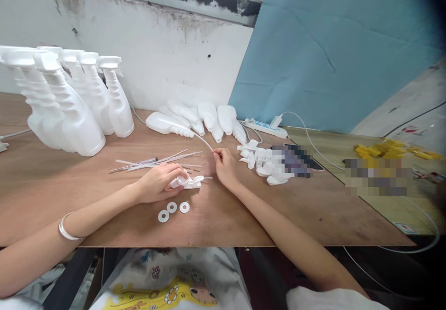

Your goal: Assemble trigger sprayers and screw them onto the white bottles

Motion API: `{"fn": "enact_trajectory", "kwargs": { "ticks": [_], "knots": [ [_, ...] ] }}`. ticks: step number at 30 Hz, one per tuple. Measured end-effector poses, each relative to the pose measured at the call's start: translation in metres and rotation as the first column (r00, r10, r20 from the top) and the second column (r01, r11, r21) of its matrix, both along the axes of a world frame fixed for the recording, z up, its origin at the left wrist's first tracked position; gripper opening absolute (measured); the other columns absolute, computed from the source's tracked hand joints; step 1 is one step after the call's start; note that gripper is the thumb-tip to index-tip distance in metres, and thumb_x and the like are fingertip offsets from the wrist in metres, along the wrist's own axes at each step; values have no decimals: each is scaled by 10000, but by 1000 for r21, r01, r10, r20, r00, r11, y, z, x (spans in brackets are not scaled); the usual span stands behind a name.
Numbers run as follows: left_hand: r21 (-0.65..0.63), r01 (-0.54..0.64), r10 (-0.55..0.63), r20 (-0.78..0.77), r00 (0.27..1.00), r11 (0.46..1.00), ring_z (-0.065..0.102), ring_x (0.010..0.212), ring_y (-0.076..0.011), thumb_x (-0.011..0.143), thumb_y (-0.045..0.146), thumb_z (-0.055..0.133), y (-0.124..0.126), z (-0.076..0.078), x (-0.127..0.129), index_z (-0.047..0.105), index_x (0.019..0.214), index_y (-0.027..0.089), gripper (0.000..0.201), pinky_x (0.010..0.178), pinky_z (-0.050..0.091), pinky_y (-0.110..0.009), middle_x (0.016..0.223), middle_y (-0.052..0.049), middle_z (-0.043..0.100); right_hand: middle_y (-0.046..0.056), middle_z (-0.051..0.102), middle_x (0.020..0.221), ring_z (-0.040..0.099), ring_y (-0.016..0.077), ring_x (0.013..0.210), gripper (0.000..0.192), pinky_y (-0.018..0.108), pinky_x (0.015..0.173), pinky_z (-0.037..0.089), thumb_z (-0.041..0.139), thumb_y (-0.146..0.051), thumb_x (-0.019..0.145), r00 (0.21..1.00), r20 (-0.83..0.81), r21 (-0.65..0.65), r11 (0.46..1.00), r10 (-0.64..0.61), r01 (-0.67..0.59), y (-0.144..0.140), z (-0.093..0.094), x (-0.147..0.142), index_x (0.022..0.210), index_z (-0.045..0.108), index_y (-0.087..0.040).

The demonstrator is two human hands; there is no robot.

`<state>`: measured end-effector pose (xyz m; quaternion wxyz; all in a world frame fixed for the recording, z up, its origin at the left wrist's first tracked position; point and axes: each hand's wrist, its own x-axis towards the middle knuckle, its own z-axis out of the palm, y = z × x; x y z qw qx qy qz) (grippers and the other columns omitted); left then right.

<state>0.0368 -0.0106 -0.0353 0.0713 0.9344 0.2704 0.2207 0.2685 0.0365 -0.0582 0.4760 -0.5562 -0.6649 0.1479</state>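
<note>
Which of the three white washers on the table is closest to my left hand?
The middle washer of the row, just below your left hand. The left washer sits lower toward the table edge, and the right washer lies farther over, under the spray head.

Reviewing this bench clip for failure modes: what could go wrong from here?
1. The right hand pinches only the tip of the thin tube; such a light grip could let the curved tube spring free.
2. Three washers lie loose near the table front edge; a forearm sweep might knock them off.
3. The left hand rests on the spray head beside scattered tubes, which could roll or get mixed up.
</note>
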Motion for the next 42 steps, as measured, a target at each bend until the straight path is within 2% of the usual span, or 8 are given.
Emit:
{"fn": "enact_trajectory", "kwargs": {
  "ticks": [4,8,13,16,19,27,34,42],
  "knots": [
    [-14,-16,16,0,1000,1000,541,841,-180,832,259,453,0,0,0,495,965,173,164,757,389,-290,952,-61,579,53,573,850,509,158,741,134,323,745,400,463,-254,768,959,-282,-65,998,2,-21,6,-3,-1,841,523,-160],
    [-61,-60,61,19,998,996,548,815,-177,807,263,491,0,-1,0,482,981,173,196,746,393,-289,926,-48,586,3,541,751,509,120,684,138,257,670,405,555,-273,714,867,-459,-50,968,195,-244,-7,5,-14,789,494,-173],
    [-94,-118,127,95,987,989,550,788,-162,771,288,552,1,-5,2,482,940,164,221,716,401,-268,882,-33,589,-27,529,733,512,95,648,166,227,625,406,597,-257,714,734,-527,-20,856,430,-516,-39,13,-35,762,448,-200],
    [-62,-106,112,104,988,992,546,766,-160,770,289,561,1,-4,3,495,877,162,179,703,398,-267,833,-27,586,-20,550,756,536,106,688,180,239,649,418,599,-267,735,706,-501,-29,806,500,-591,-51,13,-41,821,449,-213],
    [-51,-100,105,108,989,994,544,764,-161,777,307,560,0,-4,3,498,863,162,180,699,396,-266,831,-30,586,-9,563,754,543,116,705,172,246,657,423,606,-291,738,722,-454,-46,796,522,-604,-54,12,-42,803,470,-209],
    [-38,-86,90,120,989,996,544,771,-164,780,304,564,2,-7,2,499,863,165,175,698,395,-263,839,-35,585,-4,556,742,526,112,678,156,218,571,406,586,-342,754,787,-409,-67,844,463,-532,-54,11,-44,768,518,-201],
    [-26,-89,91,132,987,996,543,768,-164,785,312,560,2,-7,2,494,842,169,168,699,393,-268,832,-32,587,2,587,775,560,118,719,119,258,701,434,577,-311,764,826,-334,-21,872,455,-489,-55,11,-47,783,541,-198],
    [-36,-93,97,125,987,995,531,752,-163,782,311,560,2,-8,1,505,829,166,162,690,396,-273,825,-34,583,14,617,813,576,132,744,125,285,720,443,554,-333,778,827,-330,-3,876,455,-483,-55,7,-47,803,550,-210]
  ]
}}
